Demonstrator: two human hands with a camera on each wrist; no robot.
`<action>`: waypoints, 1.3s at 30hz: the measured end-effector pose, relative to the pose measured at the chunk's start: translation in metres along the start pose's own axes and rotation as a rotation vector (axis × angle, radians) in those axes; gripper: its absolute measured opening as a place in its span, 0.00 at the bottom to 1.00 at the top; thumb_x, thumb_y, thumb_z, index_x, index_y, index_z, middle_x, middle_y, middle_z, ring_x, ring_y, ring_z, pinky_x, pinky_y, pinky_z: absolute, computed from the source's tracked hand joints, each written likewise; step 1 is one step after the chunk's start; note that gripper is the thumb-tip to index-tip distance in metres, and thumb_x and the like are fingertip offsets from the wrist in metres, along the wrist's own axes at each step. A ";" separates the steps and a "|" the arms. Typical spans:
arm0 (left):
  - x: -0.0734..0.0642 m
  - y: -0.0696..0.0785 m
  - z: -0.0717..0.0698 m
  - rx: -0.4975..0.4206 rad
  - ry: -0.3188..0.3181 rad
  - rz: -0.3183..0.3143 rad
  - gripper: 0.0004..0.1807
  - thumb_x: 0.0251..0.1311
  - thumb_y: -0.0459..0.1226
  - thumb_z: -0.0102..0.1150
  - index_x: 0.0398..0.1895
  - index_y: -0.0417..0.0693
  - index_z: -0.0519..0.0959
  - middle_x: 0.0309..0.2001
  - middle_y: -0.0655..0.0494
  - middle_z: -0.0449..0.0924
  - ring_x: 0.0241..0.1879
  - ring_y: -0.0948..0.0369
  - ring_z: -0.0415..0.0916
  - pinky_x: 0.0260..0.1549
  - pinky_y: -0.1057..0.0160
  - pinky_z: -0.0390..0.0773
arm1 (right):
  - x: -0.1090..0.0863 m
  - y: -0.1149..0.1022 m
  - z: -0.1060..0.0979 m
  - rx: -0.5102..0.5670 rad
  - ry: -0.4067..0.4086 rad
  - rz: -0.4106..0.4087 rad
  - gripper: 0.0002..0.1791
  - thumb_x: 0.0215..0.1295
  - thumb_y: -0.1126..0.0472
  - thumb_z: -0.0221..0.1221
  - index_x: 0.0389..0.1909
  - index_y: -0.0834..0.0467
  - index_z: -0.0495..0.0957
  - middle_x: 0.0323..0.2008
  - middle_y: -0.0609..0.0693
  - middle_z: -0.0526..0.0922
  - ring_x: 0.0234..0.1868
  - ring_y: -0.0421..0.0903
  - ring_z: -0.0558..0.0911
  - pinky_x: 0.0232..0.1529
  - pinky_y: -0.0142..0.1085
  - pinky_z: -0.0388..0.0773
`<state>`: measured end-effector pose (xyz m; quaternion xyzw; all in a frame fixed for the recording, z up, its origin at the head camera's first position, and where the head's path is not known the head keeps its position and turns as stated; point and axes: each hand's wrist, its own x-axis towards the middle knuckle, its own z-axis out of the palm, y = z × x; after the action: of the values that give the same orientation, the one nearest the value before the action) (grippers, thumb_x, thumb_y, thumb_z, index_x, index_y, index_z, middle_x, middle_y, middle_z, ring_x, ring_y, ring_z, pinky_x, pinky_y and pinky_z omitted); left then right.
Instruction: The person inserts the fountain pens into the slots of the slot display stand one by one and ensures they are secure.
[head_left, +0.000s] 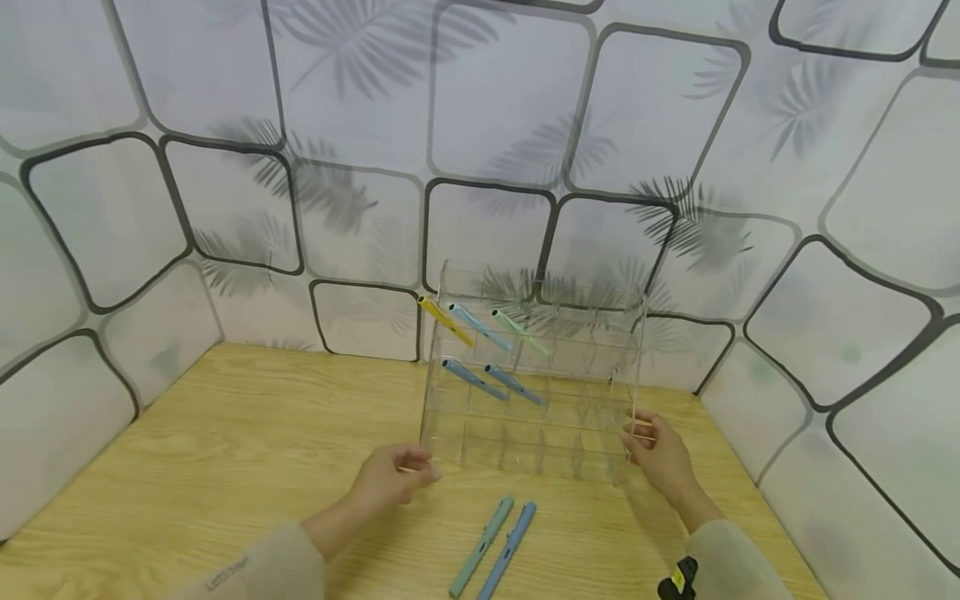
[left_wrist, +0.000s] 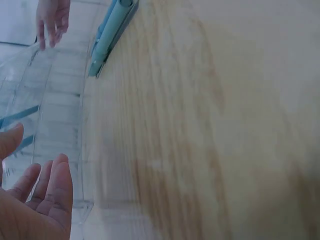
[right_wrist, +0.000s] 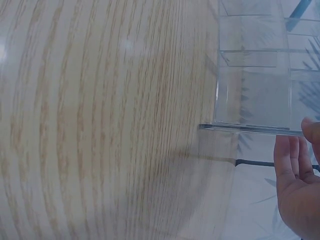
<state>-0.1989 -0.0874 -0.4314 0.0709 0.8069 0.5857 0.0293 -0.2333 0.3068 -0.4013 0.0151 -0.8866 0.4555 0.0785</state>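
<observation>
A clear plastic display rack [head_left: 517, 421] with tiers of small compartments stands on the table. Its upper tiers hold a yellow pen [head_left: 446, 321], a light blue pen [head_left: 480, 327], a pale green pen [head_left: 521, 332] and two blue pens, one a blue pen [head_left: 474, 379] at left. My right hand [head_left: 660, 454] pinches the rack's right side panel [right_wrist: 250, 128], thumb on one face and fingers on the other. By the front left corner is my left hand [head_left: 393, 475], fingers loosely bent and apart, holding nothing; the left wrist view shows its spread fingers [left_wrist: 55, 195].
In front of the rack, a green pen [head_left: 482, 546] and a blue pen [head_left: 508, 550] lie side by side on the wooden table [head_left: 247, 442]. Patterned cloth walls [head_left: 360, 225] enclose the table at the back and both sides.
</observation>
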 end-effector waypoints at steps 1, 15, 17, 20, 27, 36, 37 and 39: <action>-0.001 -0.001 0.002 -0.001 -0.026 0.013 0.22 0.53 0.38 0.70 0.46 0.32 0.78 0.35 0.54 0.81 0.33 0.58 0.78 0.25 0.61 0.82 | 0.000 0.000 0.000 0.001 -0.001 0.000 0.25 0.68 0.68 0.56 0.63 0.69 0.63 0.53 0.71 0.73 0.51 0.62 0.77 0.38 0.33 0.82; -0.008 0.002 0.034 -0.032 -0.201 0.016 0.25 0.50 0.37 0.71 0.50 0.32 0.76 0.38 0.51 0.80 0.32 0.57 0.79 0.25 0.59 0.82 | 0.003 0.002 0.001 0.018 0.005 -0.001 0.25 0.67 0.69 0.56 0.63 0.69 0.63 0.53 0.70 0.74 0.48 0.59 0.79 0.38 0.32 0.82; -0.009 0.004 0.038 -0.042 -0.215 0.007 0.25 0.50 0.35 0.71 0.50 0.32 0.76 0.38 0.50 0.80 0.32 0.57 0.79 0.25 0.59 0.82 | 0.003 0.002 0.000 0.015 0.003 0.000 0.25 0.68 0.68 0.56 0.63 0.69 0.63 0.53 0.70 0.74 0.49 0.59 0.79 0.38 0.32 0.82; -0.009 0.005 0.045 -0.060 -0.234 -0.005 0.24 0.50 0.33 0.71 0.50 0.32 0.76 0.39 0.49 0.80 0.33 0.57 0.79 0.26 0.59 0.82 | 0.002 0.002 0.000 0.009 0.003 0.000 0.25 0.68 0.68 0.56 0.63 0.69 0.63 0.53 0.70 0.74 0.48 0.59 0.79 0.38 0.32 0.82; -0.011 0.005 0.058 -0.106 -0.291 0.008 0.25 0.48 0.28 0.70 0.51 0.29 0.75 0.41 0.45 0.79 0.37 0.52 0.79 0.30 0.58 0.83 | 0.002 0.002 0.000 0.003 0.006 0.000 0.25 0.68 0.68 0.56 0.63 0.68 0.63 0.53 0.70 0.74 0.48 0.59 0.79 0.37 0.32 0.82; -0.011 0.004 0.070 0.015 -0.300 0.059 0.25 0.44 0.27 0.73 0.48 0.31 0.77 0.41 0.47 0.80 0.38 0.54 0.77 0.37 0.62 0.81 | 0.000 0.002 0.001 -0.007 0.007 -0.017 0.24 0.67 0.70 0.56 0.62 0.70 0.63 0.52 0.71 0.74 0.49 0.60 0.79 0.37 0.33 0.82; -0.011 0.004 0.071 0.025 -0.298 0.057 0.25 0.44 0.27 0.73 0.48 0.31 0.77 0.41 0.48 0.80 0.37 0.55 0.76 0.37 0.62 0.81 | 0.000 0.002 0.001 -0.007 0.008 -0.019 0.24 0.67 0.70 0.56 0.62 0.70 0.63 0.52 0.71 0.74 0.49 0.60 0.79 0.37 0.33 0.82; -0.011 0.004 0.072 0.043 -0.290 0.062 0.25 0.43 0.27 0.74 0.48 0.31 0.77 0.41 0.47 0.80 0.37 0.56 0.76 0.37 0.62 0.81 | 0.000 0.002 0.000 -0.009 0.007 -0.019 0.24 0.67 0.69 0.56 0.62 0.69 0.63 0.52 0.71 0.74 0.49 0.60 0.78 0.37 0.33 0.82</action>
<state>-0.1788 -0.0201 -0.4509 0.1805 0.8040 0.5524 0.1259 -0.2339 0.3074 -0.4028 0.0216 -0.8882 0.4508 0.0860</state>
